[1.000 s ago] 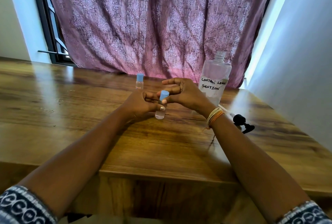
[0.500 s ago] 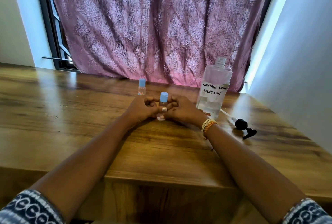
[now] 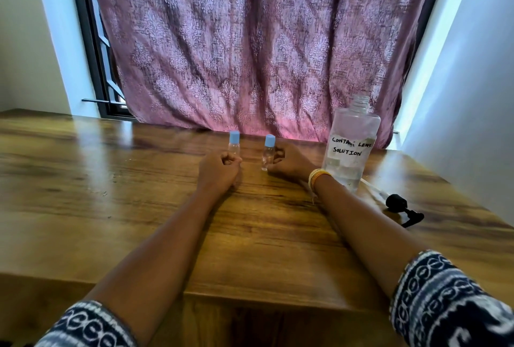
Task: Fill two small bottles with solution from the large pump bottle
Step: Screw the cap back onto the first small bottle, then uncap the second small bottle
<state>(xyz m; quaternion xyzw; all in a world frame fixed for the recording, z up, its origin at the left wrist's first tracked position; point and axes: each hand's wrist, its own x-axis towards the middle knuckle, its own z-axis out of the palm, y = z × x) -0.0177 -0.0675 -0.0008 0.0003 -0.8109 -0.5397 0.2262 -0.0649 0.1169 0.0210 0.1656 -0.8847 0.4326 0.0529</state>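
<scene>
Right hand [image 3: 289,164] pinching one capped small bottle [image 3: 268,153], left hand [image 3: 221,170] curled empty by the other bottle [image 3: 234,143]; big bottle [image 3: 351,143] uncapped, pump [image 3: 400,206] off, filling looks pretty much done.

Head view, forward-down over table [image 3: 139,207], seemingly close

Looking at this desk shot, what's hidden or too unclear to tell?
- Head view: base of the left small bottle, hidden behind the left hand.
- Fill level of both small bottles: clear liquid in clear plastic, too small to judge.
- Right hand grip on the right small bottle: touching or just beside, unclear.
- Pump tube: blurred.
</scene>
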